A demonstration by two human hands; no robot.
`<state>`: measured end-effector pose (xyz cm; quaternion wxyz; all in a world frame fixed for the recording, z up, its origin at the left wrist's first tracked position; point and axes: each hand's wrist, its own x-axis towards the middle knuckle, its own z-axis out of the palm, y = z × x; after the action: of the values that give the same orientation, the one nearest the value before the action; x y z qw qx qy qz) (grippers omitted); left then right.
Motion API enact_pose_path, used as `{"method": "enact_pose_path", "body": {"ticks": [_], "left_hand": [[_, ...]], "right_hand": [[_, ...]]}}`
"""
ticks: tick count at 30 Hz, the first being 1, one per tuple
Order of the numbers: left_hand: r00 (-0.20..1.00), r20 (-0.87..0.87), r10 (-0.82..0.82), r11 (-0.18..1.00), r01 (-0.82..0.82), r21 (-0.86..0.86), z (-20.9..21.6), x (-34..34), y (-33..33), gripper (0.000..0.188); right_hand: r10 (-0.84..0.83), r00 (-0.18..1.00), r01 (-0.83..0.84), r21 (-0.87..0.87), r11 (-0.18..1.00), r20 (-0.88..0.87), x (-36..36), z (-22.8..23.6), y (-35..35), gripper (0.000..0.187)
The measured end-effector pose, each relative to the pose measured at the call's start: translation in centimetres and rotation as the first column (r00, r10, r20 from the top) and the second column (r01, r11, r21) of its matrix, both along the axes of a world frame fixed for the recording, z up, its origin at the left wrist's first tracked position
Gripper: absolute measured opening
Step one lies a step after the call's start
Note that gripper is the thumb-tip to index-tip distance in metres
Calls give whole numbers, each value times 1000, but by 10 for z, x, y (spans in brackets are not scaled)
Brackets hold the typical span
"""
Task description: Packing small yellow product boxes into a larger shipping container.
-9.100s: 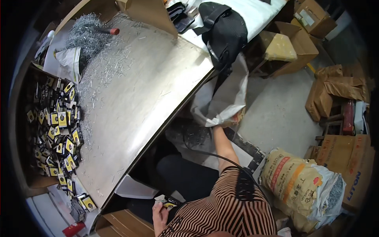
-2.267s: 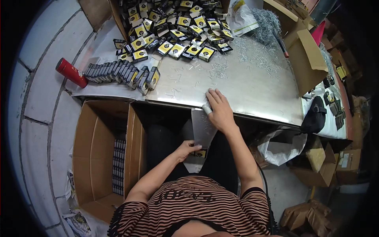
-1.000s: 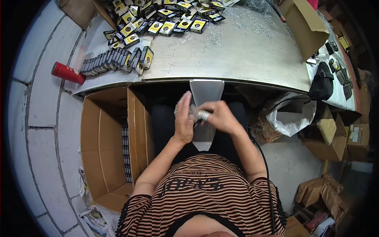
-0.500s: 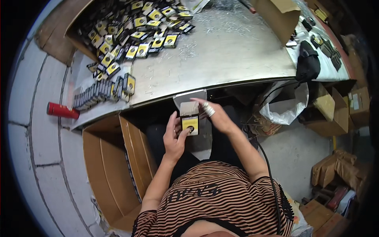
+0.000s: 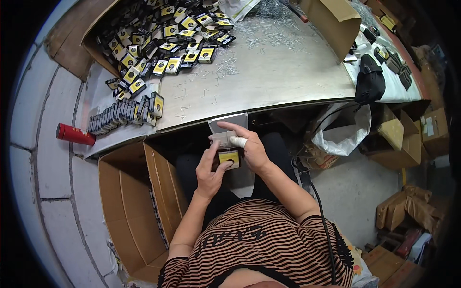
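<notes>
A small yellow-and-black carton is held above my lap, just below the table edge. My left hand grips its left side, thumb across the front face. At the carton's far end is a pale flap. My right hand, with white tape round a finger, closes on the flap and right side, its index finger reaching out beyond. My fingers partly hide the flap, and whether anything is inside the carton cannot be seen.
Similar cartons lie heaped at the table's far left, with a row standing nearer. Loose nails are scattered on the table. Around me are a red canister, an open cardboard box and a white bag.
My right hand has come down and in onto the carton's far end, and the flap that stood up is now partly covered by fingers. My left fingers have shifted up towards the flap.
</notes>
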<state>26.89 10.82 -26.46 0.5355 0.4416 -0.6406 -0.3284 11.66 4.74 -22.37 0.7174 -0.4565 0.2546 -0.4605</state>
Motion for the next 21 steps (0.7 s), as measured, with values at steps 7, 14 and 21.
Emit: {"method": "enact_pose_path", "body": {"ticks": [7, 14, 21], "left_hand": [[997, 55, 53, 998, -52, -23, -4, 14, 2, 37], [998, -57, 37, 998, -34, 57, 3, 32, 2, 26], [994, -92, -65, 988, 77, 131, 10, 41, 6, 28]], "right_hand": [[31, 1000, -31, 59, 998, -2, 15, -3, 11, 40], [-101, 941, 52, -159, 986, -323, 19, 6, 12, 20], [-201, 799, -17, -355, 935, -567, 22, 19, 10, 18]]}}
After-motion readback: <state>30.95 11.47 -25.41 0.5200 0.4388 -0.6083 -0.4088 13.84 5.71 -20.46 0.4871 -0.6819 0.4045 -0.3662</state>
